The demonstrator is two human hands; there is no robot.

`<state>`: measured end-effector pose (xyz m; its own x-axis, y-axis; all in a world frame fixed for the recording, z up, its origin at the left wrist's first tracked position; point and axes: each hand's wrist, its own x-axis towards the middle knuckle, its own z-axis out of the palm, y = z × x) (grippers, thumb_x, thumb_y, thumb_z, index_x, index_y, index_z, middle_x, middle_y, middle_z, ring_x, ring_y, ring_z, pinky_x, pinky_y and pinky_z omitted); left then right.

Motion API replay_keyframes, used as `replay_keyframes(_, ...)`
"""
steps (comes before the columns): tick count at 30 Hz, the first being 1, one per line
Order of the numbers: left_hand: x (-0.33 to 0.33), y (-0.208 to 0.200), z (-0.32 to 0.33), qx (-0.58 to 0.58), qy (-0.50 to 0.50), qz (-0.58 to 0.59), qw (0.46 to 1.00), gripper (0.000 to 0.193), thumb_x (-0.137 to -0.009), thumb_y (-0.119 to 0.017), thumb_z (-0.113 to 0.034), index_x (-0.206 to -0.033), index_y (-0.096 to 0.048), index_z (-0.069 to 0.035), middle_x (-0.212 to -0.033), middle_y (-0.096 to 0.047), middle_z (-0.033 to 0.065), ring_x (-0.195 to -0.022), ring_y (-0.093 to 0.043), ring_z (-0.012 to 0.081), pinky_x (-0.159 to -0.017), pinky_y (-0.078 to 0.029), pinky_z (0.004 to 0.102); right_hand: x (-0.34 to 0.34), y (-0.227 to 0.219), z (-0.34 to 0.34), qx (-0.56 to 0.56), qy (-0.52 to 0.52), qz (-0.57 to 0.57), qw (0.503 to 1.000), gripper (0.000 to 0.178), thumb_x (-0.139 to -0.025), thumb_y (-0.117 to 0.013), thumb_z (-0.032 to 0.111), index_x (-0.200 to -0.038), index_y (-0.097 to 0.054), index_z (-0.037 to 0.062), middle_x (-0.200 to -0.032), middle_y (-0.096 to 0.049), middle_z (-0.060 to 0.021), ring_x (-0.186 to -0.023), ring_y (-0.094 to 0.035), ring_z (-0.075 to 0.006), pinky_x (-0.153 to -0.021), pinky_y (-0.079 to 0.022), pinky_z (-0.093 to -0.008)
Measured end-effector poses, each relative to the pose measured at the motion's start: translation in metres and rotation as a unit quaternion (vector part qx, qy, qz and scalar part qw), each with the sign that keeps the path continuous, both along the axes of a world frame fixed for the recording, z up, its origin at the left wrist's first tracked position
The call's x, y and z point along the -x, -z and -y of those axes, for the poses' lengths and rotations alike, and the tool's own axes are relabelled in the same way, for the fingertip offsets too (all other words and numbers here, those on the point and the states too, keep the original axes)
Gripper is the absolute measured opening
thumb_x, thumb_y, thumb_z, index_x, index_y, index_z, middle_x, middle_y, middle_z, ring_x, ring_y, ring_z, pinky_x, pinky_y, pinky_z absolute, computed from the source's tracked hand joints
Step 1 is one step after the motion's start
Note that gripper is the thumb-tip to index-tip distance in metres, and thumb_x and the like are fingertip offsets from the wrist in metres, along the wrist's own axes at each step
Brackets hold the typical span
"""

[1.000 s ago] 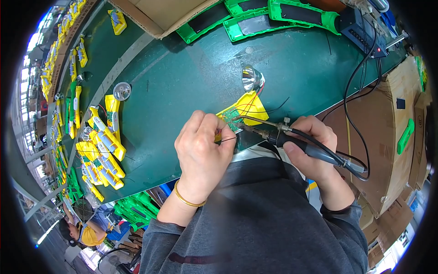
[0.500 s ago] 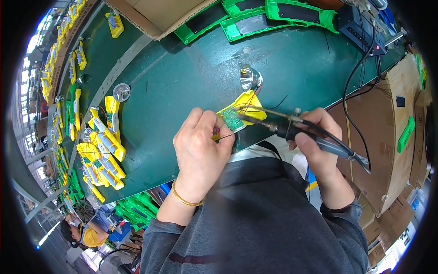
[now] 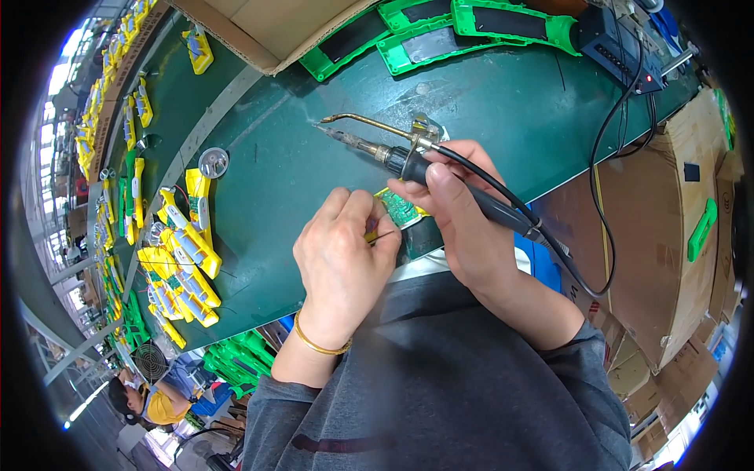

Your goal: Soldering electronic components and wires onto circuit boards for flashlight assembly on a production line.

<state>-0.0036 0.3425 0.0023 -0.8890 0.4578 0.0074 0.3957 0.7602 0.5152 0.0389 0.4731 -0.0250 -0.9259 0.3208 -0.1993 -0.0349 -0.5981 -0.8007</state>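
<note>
Left hand is pinched on what looks like the left end of the circuit board, fingertips hidden, thin dark wire poking out. Right hand grips the soldering iron, tip up-left, off the board. Board sits by the near edge of the tabletop. My right hand blocks most of the yellow shell at the board; the iron partly covers the reflector behind it. Far side: open carton, green housings, soldering station with red light on. Left: heap of yellow assemblies, round clear-faced part just above. Count: 1 board, 1 iron, 1 reflector by the iron, 1 station, 4 green housings in the far group. Heap overlaps, no firm number.
</note>
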Motion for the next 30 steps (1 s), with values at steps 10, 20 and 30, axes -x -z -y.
replay_keyframes(10,-0.006,-0.033,0.076,-0.213,-0.011,0.211,0.954,0.01,-0.071,-0.07,0.002,-0.078,-0.063,0.0,-0.079,-0.064,0.007,-0.066,-0.058,0.0134,-0.059,-0.045,0.0246,0.0,-0.005,-0.006,0.008,0.001,0.027,1.0,0.017,-0.093,-0.052,0.013,-0.105,-0.047,0.0021,-0.092,-0.054,-0.0066,-0.086,-0.06,-0.0131,-0.096,-0.046,-0.047)
replay_keyframes(20,-0.015,-0.006,0.012,-0.117,0.079,0.0,0.99,0.012,-0.07,-0.066,0.004,-0.08,-0.064,-0.003,-0.077,-0.06,0.0081,-0.068,-0.062,0.0244,-0.06,-0.051,0.0323,0.0,-0.009,-0.006,0.091,0.035,0.052,0.994,0.014,-0.094,-0.05,0.015,-0.102,-0.049,0.0047,-0.086,-0.057,-0.0043,-0.082,-0.06,-0.0114,-0.094,-0.047,-0.0489)
replay_keyframes(30,-0.007,-0.004,0.0,-0.098,-0.017,0.082,0.992,0.006,-0.072,-0.068,-0.004,-0.077,-0.066,-0.005,-0.071,-0.056,0.0082,-0.06,-0.058,0.0231,-0.055,-0.046,0.0316,-0.024,-0.014,-0.051,0.017,0.052,0.004,0.998,0.019,-0.094,-0.046,0.019,-0.106,-0.048,0.0049,-0.09,-0.058,-0.0074,-0.084,-0.059,-0.0138,-0.075,-0.058,-0.0399)
